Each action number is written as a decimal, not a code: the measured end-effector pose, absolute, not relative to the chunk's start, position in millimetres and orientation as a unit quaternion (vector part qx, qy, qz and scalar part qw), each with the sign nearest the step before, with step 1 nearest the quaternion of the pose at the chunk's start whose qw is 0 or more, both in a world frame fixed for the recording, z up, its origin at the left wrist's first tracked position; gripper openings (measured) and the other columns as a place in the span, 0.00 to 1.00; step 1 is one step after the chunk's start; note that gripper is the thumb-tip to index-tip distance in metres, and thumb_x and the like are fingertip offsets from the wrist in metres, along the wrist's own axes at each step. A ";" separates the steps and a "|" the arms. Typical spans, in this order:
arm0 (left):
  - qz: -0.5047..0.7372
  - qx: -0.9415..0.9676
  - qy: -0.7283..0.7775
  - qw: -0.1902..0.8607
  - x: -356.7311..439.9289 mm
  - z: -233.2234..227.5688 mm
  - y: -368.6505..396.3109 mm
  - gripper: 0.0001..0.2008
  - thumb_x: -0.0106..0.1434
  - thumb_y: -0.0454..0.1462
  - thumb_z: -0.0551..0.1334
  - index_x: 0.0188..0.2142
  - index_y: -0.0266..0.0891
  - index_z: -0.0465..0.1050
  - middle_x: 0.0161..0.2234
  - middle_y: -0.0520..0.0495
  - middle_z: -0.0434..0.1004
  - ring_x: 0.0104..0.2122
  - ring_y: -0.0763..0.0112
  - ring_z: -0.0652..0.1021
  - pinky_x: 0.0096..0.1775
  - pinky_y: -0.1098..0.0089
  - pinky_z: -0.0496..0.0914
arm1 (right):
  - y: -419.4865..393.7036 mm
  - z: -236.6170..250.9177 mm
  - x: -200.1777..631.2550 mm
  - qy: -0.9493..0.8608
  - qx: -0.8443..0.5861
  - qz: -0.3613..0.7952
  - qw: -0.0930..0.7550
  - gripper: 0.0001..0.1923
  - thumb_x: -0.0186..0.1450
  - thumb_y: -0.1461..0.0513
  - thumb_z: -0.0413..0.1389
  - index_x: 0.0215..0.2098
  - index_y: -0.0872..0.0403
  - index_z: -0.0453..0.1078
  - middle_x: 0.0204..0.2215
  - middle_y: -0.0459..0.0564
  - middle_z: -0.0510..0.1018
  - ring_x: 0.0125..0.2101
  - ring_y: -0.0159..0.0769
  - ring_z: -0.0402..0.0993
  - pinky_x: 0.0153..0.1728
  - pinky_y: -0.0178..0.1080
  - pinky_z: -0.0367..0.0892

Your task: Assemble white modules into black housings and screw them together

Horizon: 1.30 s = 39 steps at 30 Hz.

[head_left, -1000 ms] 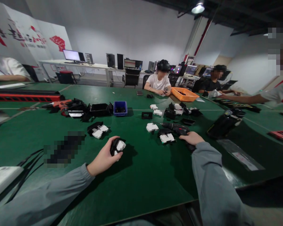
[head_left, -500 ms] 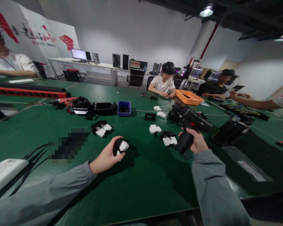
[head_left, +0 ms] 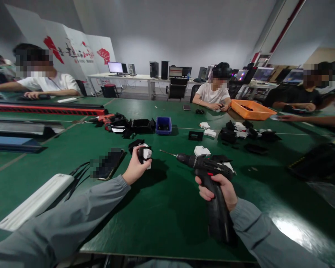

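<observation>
Plainly, both hands were full above the green worktop (head_left: 170,212). Left of the centre of the frame, the left hand (head_left: 137,163) gripped a small, blocky black-and-white plastic piece (head_left: 147,154), the thumb pressed along its near side; whether the piece touched the surface below could not be told. Right of centre, the right hand (head_left: 223,188) was wrapped around the handle of a black pistol-shaped power drill (head_left: 214,167), with a digit close to its small red switch. The drill's long thin metal bit (head_left: 169,153) pointed left, towards the held piece, with a clear gap between them. The step in hand looked to be holding piece and drill ready, facing one another. Any move to join them would call for the left grip to stay firm, the wrong face turned away, and the bit lined up squarely before pressing. Just behind the drill sat a loose white plastic block (head_left: 202,150), and another black-and-white part (head_left: 228,164) was partly hidden by its body. Farther up the frame, near the middle, stood a small blue plastic bin (head_left: 163,131) with dark contents.
</observation>
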<state>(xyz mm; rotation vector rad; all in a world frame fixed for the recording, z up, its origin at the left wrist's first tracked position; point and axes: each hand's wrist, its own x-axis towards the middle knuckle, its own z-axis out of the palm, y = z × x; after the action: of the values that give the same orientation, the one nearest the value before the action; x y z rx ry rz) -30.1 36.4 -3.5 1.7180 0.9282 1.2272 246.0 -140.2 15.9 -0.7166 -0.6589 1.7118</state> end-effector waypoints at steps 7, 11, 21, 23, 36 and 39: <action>0.502 0.678 0.384 0.375 -31.0 -8.1 47.7 0.28 0.53 0.37 0.66 0.52 0.42 0.58 0.44 0.46 0.70 0.41 0.67 0.75 0.46 0.63 0.72 | -138.2 7.6 236.7 -0.280 -0.307 0.756 0.507 0.17 0.61 0.54 0.49 0.33 0.60 0.72 0.18 0.46 0.64 0.15 0.28 0.51 0.20 0.35 0.52; 0.490 0.688 0.381 0.375 -30.6 -9.8 46.8 0.29 0.54 0.37 0.66 0.53 0.42 0.57 0.43 0.47 0.70 0.40 0.68 0.76 0.44 0.64 0.72 | -137.6 7.5 236.4 -0.285 -0.288 0.772 0.489 0.19 0.61 0.54 0.48 0.33 0.61 0.71 0.15 0.43 0.61 0.15 0.28 0.51 0.20 0.35 0.51; 0.471 0.719 0.365 0.358 -30.7 -14.0 46.7 0.30 0.54 0.36 0.66 0.54 0.42 0.56 0.46 0.46 0.71 0.42 0.67 0.76 0.48 0.63 0.71 | -138.6 2.9 236.8 -0.279 -0.293 0.769 0.495 0.16 0.62 0.54 0.48 0.34 0.59 0.69 0.19 0.46 0.65 0.15 0.28 0.52 0.20 0.36 0.53; 0.470 0.724 0.365 0.348 -31.1 -14.5 46.7 0.31 0.54 0.36 0.66 0.54 0.42 0.57 0.46 0.45 0.70 0.43 0.66 0.76 0.50 0.61 0.71 | -138.4 2.5 237.4 -0.277 -0.296 0.769 0.494 0.16 0.62 0.54 0.48 0.34 0.59 0.69 0.19 0.46 0.65 0.15 0.28 0.53 0.20 0.36 0.53; 0.475 0.716 0.377 0.345 -30.2 -10.2 45.3 0.29 0.54 0.36 0.65 0.53 0.42 0.58 0.46 0.46 0.70 0.43 0.66 0.75 0.49 0.61 0.71 | -137.9 3.8 238.5 -0.275 -0.304 0.778 0.476 0.18 0.61 0.53 0.48 0.33 0.60 0.70 0.15 0.45 0.64 0.15 0.30 0.54 0.21 0.36 0.53; 0.474 0.721 0.373 0.341 -30.5 -11.1 45.7 0.29 0.54 0.36 0.66 0.54 0.42 0.58 0.45 0.46 0.70 0.43 0.67 0.75 0.49 0.63 0.71 | -137.7 2.0 239.2 -0.269 -0.312 0.782 0.468 0.19 0.61 0.53 0.48 0.34 0.60 0.70 0.13 0.45 0.63 0.15 0.31 0.55 0.21 0.36 0.53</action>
<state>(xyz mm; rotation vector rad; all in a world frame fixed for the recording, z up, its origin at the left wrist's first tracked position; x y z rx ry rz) -30.5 45.7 -11.1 1.8754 0.9703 1.2327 239.2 -137.7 2.0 -0.7640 -0.6600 1.9175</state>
